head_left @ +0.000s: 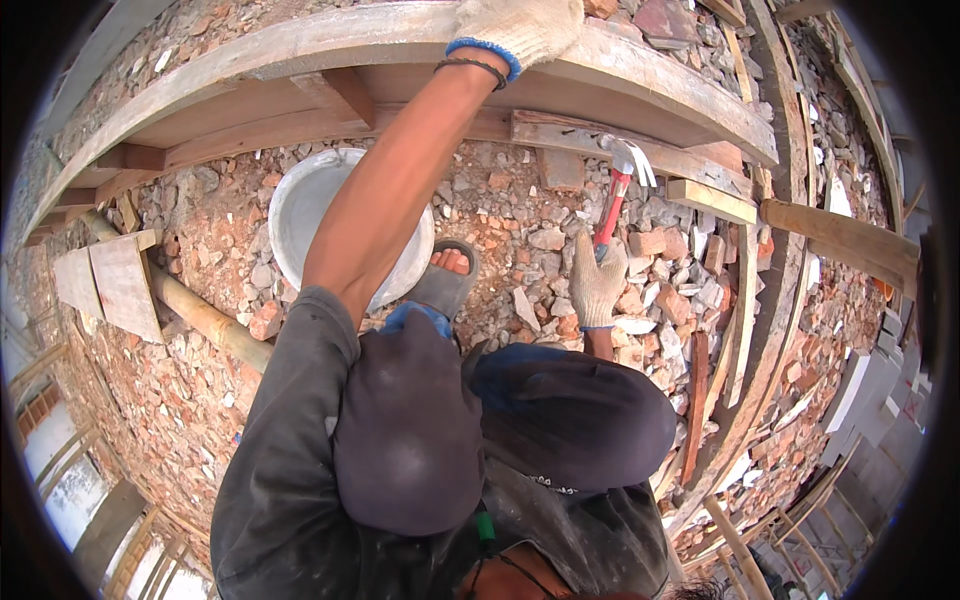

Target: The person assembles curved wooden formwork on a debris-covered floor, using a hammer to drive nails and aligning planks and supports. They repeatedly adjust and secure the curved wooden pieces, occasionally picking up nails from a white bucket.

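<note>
Overall, the timber frame (pixel 300 45) bows across the upper side from 10 to 2 o'clock, its near edge bordering the rubble (pixel 500 205). The hammer (pixel 613 195) lies at about 1:30, its head close by that edge; whether they touch I cannot tell. A short wood block (pixel 712 200) is near the head, toward 4 o'clock. Room opens from the hammer toward 9 o'clock over low rubble, up to a sandalled foot (pixel 452 265) and the basin (pixel 300 215) beyond it. At 12 o'clock the gloved left hand (pixel 525 28) rests on the frame's top plank; its fingers are cut off from view, so their spread I cannot tell. Just short of 3 o'clock, the gloved right hand (pixel 601 285) has its fingers closed about the lower end of the red handle. From there the hammer's long axis runs toward 12:30, head away from the person, claw curving down toward 4.
</note>
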A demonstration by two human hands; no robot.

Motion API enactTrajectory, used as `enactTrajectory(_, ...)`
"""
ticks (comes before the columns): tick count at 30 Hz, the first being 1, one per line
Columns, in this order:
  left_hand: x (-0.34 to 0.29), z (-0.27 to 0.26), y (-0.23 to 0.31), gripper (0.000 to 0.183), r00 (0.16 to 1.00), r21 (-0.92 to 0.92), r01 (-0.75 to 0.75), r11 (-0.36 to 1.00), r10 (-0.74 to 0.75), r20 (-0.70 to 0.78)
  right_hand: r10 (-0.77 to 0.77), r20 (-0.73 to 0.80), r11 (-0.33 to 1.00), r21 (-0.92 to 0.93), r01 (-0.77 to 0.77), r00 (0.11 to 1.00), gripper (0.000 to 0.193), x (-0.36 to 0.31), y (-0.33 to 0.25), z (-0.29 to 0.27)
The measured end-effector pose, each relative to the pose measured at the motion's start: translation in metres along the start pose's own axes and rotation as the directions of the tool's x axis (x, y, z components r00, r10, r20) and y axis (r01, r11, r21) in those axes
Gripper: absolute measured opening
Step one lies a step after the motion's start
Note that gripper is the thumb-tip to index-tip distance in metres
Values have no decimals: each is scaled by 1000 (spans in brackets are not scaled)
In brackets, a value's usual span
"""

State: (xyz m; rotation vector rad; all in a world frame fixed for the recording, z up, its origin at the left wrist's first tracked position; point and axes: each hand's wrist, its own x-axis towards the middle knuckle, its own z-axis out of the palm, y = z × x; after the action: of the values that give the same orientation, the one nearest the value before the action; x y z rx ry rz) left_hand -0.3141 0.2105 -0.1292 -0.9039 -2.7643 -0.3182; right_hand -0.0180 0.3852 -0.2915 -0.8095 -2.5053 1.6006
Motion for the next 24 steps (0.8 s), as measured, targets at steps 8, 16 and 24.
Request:
enactTrajectory(8, 4, 4, 0, 39, 997, 5, 70, 998, -70, 28, -97, 164, 946, -291, 142, 982, 39, -8, 73, -13)
enactTrajectory(16, 0, -2, 15, 59, 955, 1, 296, 955, -296, 15, -172, 636, 525, -587, 616, 752, 39, 104, 11, -39)
enactTrajectory(24, -5, 1, 13, 63, 951, 32, 306, 951, -307, 27, -21, 667, 646, -560, 519, 745, 42, 106, 4, -41)
